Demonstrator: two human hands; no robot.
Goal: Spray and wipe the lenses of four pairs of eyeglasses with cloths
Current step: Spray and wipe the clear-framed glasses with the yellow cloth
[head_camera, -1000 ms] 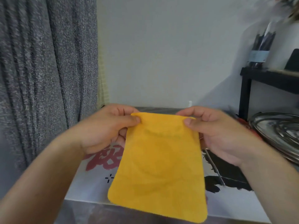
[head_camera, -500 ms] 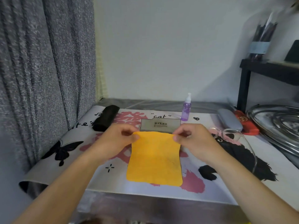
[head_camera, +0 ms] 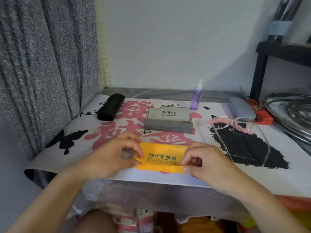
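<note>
Two hands work one yellow cloth (head_camera: 162, 158) at the near edge of the table (head_camera: 50, 158): your left hand (head_camera: 114, 153) pinches its left end, your right hand (head_camera: 203, 161) pinches the right, the cloth folded over with printed lettering facing up. Clear-framed eyeglasses (head_camera: 233, 122) lie open to the right on the printed mat. Farther off stand a purple spray bottle (head_camera: 196, 98), an open grey case (head_camera: 168, 121), and a black case (head_camera: 111, 106) at far left.
</note>
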